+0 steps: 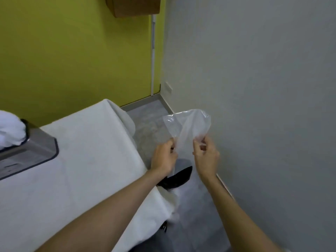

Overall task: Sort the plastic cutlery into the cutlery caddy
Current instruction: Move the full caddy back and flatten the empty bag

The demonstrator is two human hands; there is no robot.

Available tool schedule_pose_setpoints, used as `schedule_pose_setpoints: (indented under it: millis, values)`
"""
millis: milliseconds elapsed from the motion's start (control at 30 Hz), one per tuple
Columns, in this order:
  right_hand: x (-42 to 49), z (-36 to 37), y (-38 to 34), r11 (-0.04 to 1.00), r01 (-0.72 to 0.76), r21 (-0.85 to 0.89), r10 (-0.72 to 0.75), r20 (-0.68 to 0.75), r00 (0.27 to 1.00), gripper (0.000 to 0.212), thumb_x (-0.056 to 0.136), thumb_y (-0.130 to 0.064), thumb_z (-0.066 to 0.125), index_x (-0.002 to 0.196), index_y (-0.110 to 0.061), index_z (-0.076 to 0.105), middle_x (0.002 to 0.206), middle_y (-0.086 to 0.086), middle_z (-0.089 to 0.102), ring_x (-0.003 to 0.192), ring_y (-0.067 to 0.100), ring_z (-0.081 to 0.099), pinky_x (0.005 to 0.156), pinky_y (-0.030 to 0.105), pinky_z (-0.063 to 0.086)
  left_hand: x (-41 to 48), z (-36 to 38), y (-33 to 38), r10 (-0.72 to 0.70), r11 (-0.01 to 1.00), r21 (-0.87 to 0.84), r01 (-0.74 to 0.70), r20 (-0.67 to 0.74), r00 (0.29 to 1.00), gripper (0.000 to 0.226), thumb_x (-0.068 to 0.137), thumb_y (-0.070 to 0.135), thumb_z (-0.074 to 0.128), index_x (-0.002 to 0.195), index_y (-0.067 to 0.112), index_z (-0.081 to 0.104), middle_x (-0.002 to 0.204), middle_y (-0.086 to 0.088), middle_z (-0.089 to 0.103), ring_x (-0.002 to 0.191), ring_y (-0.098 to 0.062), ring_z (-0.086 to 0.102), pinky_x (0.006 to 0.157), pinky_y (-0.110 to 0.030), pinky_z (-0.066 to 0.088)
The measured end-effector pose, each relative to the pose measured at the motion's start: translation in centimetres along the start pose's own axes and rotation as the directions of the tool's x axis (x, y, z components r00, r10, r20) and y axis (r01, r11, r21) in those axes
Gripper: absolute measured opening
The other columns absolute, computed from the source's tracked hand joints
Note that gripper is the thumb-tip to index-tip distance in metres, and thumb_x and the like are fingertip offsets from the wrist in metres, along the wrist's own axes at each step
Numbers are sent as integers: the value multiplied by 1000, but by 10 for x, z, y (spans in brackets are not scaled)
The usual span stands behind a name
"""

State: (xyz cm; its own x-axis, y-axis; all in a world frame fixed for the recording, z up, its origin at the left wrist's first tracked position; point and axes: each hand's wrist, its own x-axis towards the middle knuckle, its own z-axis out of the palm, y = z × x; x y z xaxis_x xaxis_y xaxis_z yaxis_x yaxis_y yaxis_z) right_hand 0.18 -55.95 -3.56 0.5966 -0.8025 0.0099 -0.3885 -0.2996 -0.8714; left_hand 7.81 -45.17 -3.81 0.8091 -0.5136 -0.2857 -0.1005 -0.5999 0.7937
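Observation:
A clear plastic bag [189, 128] hangs in the air beyond the table's right edge, over the floor. My left hand [163, 158] pinches its left side and my right hand [207, 157] pinches its right side, with the bag's mouth bulging upward between them. I see no cutlery inside the bag. A grey metal caddy [34, 151] stands at the left edge of the table, with white material [11, 130] piled in it. No loose cutlery shows on the table.
The table [87, 160] is covered with a white cloth. A grey wall [254, 88] runs close on the right and a green wall [72, 51] stands behind. A dark shoe [178, 179] is on the grey floor [149, 120] below my hands.

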Motion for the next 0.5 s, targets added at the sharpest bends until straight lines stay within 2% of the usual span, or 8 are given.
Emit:
schedule_pose_setpoints:
  millis: [67,133,200,300,433,467,500]
  values:
    - [13,6,44,997,-43,-61,47,67,997,6,97,-27,57,101,-29,62,86,-13,64,78,-6,62,64,8,46,26,33,-24,-143,989,-32,144,23,989,11,84,7,64,92,15,61,93,-4,69,86,-20,65,75,-26,50]
    - [23,19,95,987,-118,-109,128,90,988,2,95,-23,61,94,-22,62,83,-6,65,79,7,66,67,17,48,50,67,-50,-277,959,-56,279,42,960,10,85,7,64,85,16,59,94,-10,68,91,-25,64,73,-23,43]
    - [28,36,140,972,-194,-136,208,95,974,3,94,-19,62,92,-16,63,80,-1,64,80,18,67,68,25,46,69,97,-77,-368,927,-52,372,63,928,10,87,11,62,97,11,63,98,-10,66,100,-30,63,80,-27,46]
    - [35,67,199,956,-244,-166,267,138,954,8,95,-20,60,94,-13,63,75,2,65,73,16,65,59,18,44,103,138,-116,-484,873,-23,487,73,872,27,91,12,54,117,6,60,114,-16,64,110,-36,59,96,-42,48]
    - [43,100,257,945,-282,-164,305,139,942,20,97,-23,58,80,-12,56,70,6,63,62,14,59,51,12,43,136,179,-164,-587,800,-79,594,102,804,31,93,16,49,122,10,54,116,-15,62,108,-35,59,98,-46,48]
    - [45,108,269,939,-295,-176,321,148,935,20,97,-22,58,80,-12,54,69,4,61,63,14,58,51,10,43,144,188,-176,-601,781,-106,615,138,787,36,90,15,52,126,12,50,118,-14,61,109,-32,58,98,-47,48]
    - [46,116,285,933,-311,-183,340,159,927,16,97,-20,58,83,-12,54,70,0,60,65,14,59,53,7,44,153,198,-191,-623,754,-126,644,172,763,52,86,14,56,135,14,41,127,-14,55,114,-32,55,101,-48,46]
